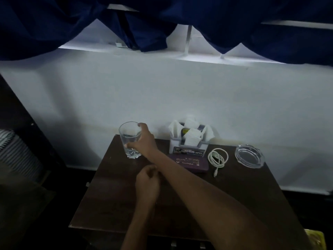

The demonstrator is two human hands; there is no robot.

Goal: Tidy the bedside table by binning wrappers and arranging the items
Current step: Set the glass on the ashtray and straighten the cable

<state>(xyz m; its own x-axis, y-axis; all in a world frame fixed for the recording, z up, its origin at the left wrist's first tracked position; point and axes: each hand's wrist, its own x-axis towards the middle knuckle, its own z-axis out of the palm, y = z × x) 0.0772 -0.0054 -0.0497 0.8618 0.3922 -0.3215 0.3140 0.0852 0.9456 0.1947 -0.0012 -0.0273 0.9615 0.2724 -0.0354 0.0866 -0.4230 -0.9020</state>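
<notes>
The right hand (pixel 144 142) is gripping the glass (pixel 129 137) at the far left corner of the bedside table (pixel 108 204), while the left hand (pixel 146 184) is hovering curled mid-table, possibly pinching something too dim to make out.

The room is dim. A dark wooden worktop (pixel 111 204) stands against a plain white wall (pixel 162 96). Above the worktop, daylight shows along a white window sill (pixel 162 55) under draped navy curtains (pixel 54 24). Left of the worktop stand dark furniture (pixel 21 109) and striped fabric (pixel 16 152).
</notes>
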